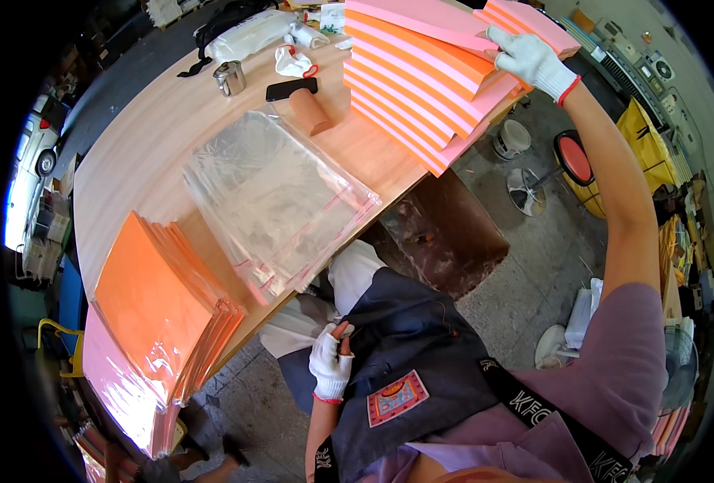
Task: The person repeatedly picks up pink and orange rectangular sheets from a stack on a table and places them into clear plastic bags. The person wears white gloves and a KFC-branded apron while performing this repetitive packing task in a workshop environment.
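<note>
Pink-and-orange foam sheets (pixel 421 72), stacked at one o'clock on the wooden table (pixel 156 137). Right hand (pixel 530 58), gloved, fingers curled over the top sheet's far edge, pinching it. Left hand (pixel 330 364), gloved, loosely closed, empty, resting on the apron (pixel 421 354) at six o'clock. Best to peel one sheet only, lifting level. Clear bags (pixel 280 197) at centre; bagged orange sheets (pixel 160 310) at eight o'clock.
</note>
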`<control>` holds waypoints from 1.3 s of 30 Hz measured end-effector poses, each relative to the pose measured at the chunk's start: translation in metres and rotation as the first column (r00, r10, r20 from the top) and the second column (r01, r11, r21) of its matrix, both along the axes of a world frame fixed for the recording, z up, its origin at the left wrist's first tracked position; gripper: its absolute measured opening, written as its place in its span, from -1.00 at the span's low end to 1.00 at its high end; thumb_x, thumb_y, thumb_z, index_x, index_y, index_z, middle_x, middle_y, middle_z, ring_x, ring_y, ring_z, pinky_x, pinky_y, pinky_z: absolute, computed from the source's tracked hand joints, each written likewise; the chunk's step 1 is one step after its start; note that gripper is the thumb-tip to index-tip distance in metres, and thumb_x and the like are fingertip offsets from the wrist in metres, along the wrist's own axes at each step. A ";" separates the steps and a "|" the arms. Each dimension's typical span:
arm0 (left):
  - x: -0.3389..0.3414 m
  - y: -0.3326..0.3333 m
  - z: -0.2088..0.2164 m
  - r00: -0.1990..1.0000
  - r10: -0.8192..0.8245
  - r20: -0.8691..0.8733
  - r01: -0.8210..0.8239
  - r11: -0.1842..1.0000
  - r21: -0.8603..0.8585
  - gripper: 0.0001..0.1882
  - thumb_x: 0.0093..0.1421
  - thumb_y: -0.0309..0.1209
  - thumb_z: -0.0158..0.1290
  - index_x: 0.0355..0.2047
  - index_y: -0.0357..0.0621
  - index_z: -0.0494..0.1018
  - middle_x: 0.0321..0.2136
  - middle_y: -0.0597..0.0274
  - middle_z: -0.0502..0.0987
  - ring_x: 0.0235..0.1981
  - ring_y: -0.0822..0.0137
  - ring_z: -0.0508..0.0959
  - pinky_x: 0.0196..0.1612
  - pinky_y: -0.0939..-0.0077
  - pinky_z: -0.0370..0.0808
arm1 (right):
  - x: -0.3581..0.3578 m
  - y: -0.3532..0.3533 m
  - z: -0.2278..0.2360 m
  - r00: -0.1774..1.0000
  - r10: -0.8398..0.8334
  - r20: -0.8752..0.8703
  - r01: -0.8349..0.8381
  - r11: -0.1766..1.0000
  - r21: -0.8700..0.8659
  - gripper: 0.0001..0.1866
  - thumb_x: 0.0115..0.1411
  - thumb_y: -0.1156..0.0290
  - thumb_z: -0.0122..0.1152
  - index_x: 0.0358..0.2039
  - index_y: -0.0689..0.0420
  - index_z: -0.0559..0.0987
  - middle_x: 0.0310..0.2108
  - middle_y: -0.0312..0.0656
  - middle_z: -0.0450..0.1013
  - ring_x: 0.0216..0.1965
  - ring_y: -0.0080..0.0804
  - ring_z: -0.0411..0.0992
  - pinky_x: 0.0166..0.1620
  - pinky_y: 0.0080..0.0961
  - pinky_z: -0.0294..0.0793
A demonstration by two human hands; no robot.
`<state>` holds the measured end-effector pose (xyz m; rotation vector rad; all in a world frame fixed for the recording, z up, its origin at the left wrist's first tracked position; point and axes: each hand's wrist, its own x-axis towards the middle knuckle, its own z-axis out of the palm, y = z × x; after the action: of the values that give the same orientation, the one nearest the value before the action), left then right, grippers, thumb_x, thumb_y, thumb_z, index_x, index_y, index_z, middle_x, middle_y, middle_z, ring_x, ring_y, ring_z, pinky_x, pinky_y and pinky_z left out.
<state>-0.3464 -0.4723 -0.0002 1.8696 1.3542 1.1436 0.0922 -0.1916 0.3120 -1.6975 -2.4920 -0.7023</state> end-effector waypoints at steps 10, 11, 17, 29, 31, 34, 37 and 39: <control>0.023 0.008 0.027 0.994 -0.096 -0.052 0.100 0.992 0.072 -0.70 0.00 -0.62 0.05 -0.20 -0.16 0.48 -0.45 0.11 0.50 -0.42 0.11 0.52 -0.32 0.40 0.44 | 0.003 0.011 0.009 0.998 0.058 -0.018 -0.058 0.997 -0.052 -0.69 0.23 0.15 -0.13 -0.14 0.08 0.29 -0.57 0.04 0.42 -0.51 0.04 0.40 -0.44 -0.11 0.33; 0.028 0.012 0.032 0.991 -0.118 -0.061 0.122 0.989 0.081 -0.70 0.00 -0.61 0.05 -0.20 -0.16 0.48 -0.47 0.11 0.49 -0.43 0.11 0.52 -0.33 0.39 0.44 | 0.006 0.009 0.011 0.998 0.068 -0.001 -0.068 0.997 -0.042 -0.70 0.22 0.16 -0.12 -0.14 0.08 0.29 -0.56 0.03 0.43 -0.50 0.05 0.41 -0.43 -0.11 0.34; 0.074 0.080 0.100 0.919 -0.356 -0.168 0.388 0.891 0.237 -0.60 0.00 -0.53 0.09 -0.08 -0.14 0.43 -0.40 0.07 0.48 -0.35 0.07 0.50 -0.27 0.34 0.44 | -0.021 -0.001 0.032 0.984 0.008 0.179 -0.003 1.000 -0.029 -0.69 0.11 0.26 -0.02 -0.14 0.07 0.30 -0.50 0.00 0.47 -0.45 0.06 0.45 -0.40 -0.06 0.40; 0.253 0.269 0.234 0.818 -0.287 -0.498 0.385 0.917 0.104 -0.41 0.11 -0.17 -0.05 0.16 0.07 0.10 -0.22 0.17 0.54 -0.20 0.10 0.55 -0.21 0.24 0.46 | -0.024 -0.013 0.040 0.987 -0.011 0.162 0.029 0.993 -0.112 -0.73 0.11 0.30 -0.02 -0.18 0.09 0.33 -0.45 -0.09 0.50 -0.39 -0.08 0.49 -0.43 -0.15 0.45; 0.256 0.268 0.235 0.797 -0.260 -0.546 0.349 0.935 0.064 -0.44 0.09 -0.21 -0.06 0.12 0.05 0.12 -0.26 0.17 0.56 -0.20 0.10 0.55 -0.22 0.23 0.46 | -0.022 -0.030 0.040 0.982 -0.014 0.188 0.035 0.993 -0.112 -0.76 0.10 0.31 -0.03 -0.21 0.08 0.33 -0.47 -0.10 0.50 -0.40 -0.11 0.50 -0.45 -0.18 0.44; 0.251 0.264 0.242 0.763 -0.277 -0.584 0.316 0.948 -0.038 -0.48 0.09 -0.20 -0.05 0.07 0.04 0.16 -0.33 0.17 0.57 -0.21 0.10 0.55 -0.23 0.20 0.45 | -0.027 -0.067 0.030 0.990 0.026 0.141 -0.013 0.996 -0.093 -0.81 0.11 0.31 -0.06 -0.28 0.08 0.33 -0.50 -0.12 0.50 -0.44 -0.15 0.50 -0.44 -0.24 0.45; 0.251 0.262 0.243 0.726 -0.245 -0.642 0.277 0.959 -0.053 -0.48 0.09 -0.19 -0.04 0.06 0.03 0.18 -0.35 0.15 0.57 -0.22 0.07 0.55 -0.25 0.17 0.45 | -0.006 -0.088 0.006 0.990 0.078 -0.121 -0.071 0.996 0.059 -0.81 0.14 0.26 -0.05 -0.31 0.09 0.35 -0.49 -0.12 0.51 -0.45 -0.16 0.50 -0.42 -0.27 0.46; 0.251 0.261 0.245 0.705 -0.231 -0.670 0.269 0.962 -0.049 -0.48 0.08 -0.18 -0.04 0.06 0.02 0.19 -0.35 0.13 0.57 -0.24 0.05 0.55 -0.27 0.15 0.45 | 0.017 -0.095 -0.008 0.873 0.073 -0.482 0.034 0.977 0.208 -0.76 0.15 0.19 -0.03 -0.32 0.09 0.35 -0.47 -0.14 0.52 -0.44 -0.17 0.50 -0.40 -0.31 0.47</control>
<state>-0.0956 -0.2110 0.2450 2.5547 1.3489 0.3474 0.1095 -0.2863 0.3037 -1.5352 -2.0059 -0.4411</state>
